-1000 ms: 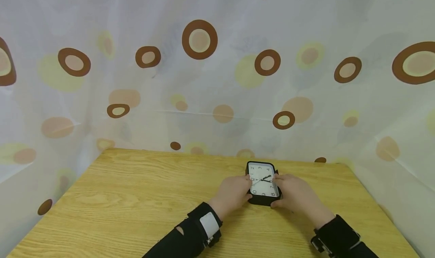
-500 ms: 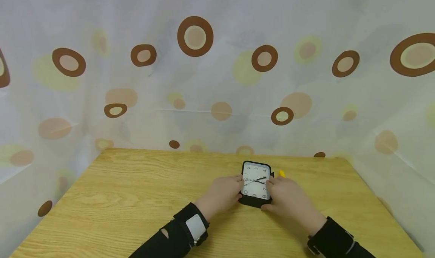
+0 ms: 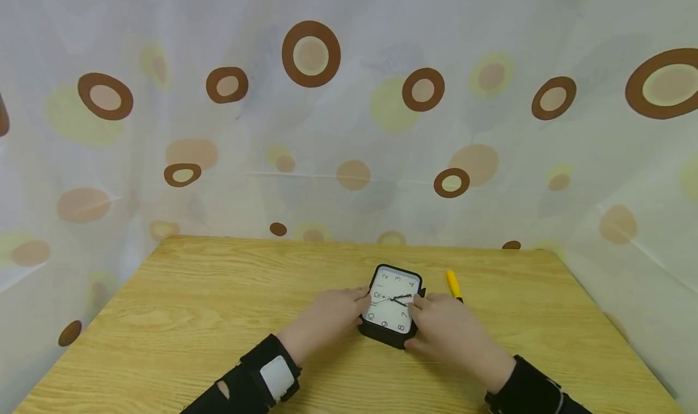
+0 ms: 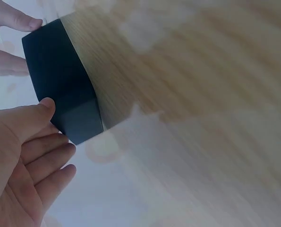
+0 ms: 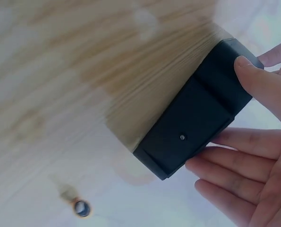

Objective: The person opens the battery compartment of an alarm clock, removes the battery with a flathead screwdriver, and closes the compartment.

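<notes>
Left hand (image 3: 332,313) and right hand (image 3: 442,329) pinched the clock (image 3: 394,305) between them on the table (image 3: 218,317); an uneven squeeze could, seemingly, knock it against the yellow pen (image 3: 453,283) beside it.

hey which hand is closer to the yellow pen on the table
Right. The right hand grips the clock's right edge, just in front of the yellow pen without touching it. The left hand holds the clock's left edge, with the clock between it and the pen.
</notes>
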### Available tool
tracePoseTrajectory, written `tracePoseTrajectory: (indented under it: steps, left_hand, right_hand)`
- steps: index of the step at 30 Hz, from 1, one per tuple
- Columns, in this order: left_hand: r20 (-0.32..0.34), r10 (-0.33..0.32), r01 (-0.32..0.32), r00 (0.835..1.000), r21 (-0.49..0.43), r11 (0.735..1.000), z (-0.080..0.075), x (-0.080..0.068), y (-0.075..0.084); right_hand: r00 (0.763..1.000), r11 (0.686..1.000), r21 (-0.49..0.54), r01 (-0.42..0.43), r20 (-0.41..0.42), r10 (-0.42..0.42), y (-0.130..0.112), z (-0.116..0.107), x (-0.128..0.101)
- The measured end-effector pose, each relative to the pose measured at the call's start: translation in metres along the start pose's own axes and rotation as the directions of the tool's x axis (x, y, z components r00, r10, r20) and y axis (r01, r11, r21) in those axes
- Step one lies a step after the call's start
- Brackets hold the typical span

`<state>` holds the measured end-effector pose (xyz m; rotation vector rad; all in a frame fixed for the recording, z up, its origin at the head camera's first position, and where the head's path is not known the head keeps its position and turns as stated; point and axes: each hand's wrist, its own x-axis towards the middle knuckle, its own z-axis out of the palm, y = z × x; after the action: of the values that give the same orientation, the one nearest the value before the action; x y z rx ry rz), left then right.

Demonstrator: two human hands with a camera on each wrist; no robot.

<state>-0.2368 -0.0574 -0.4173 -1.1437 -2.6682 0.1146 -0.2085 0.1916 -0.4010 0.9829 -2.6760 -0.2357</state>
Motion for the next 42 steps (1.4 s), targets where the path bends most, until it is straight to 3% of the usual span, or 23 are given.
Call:
tracePoseTrajectory:
  steps: [7,13,17,21,27,34,42]
  left_hand:
    - [0.011,0.021,-0.020,1.000,-0.042,0.999,-0.002,-0.023,-0.014]
    - [0.055,-0.015,0.025,0.998,-0.198,0.980,-0.006,-0.033,-0.021]
    - [0.071,-0.042,0.062,0.997,-0.303,0.951,-0.007,-0.038,-0.024]
    - [0.086,-0.039,0.067,0.996,-0.355,0.932,-0.010,-0.042,-0.027]
    - [0.106,-0.023,0.064,0.994,-0.405,0.912,-0.012,-0.048,-0.032]
    - [0.116,-0.016,0.069,0.993,-0.475,0.877,-0.007,-0.051,-0.038]
    - [0.121,-0.008,0.073,0.993,-0.538,0.839,-0.008,-0.051,-0.038]
  right_hand:
    - [0.987,0.988,-0.077,0.136,-0.078,-0.142,-0.011,-0.005,0.005]
    - [0.967,0.961,-0.166,0.220,-0.092,-0.237,-0.017,-0.006,0.010]
    - [0.939,0.927,-0.243,0.285,-0.123,-0.321,-0.019,-0.007,0.010]
    - [0.892,0.896,-0.293,0.333,-0.210,-0.400,-0.020,-0.004,0.010]
    - [0.826,0.888,-0.225,0.402,-0.329,-0.457,-0.023,-0.003,0.011]
    - [0.826,0.889,-0.070,0.453,-0.342,-0.448,-0.025,-0.002,0.011]
    - [0.799,0.881,-0.071,0.468,-0.393,-0.456,-0.033,-0.001,0.012]
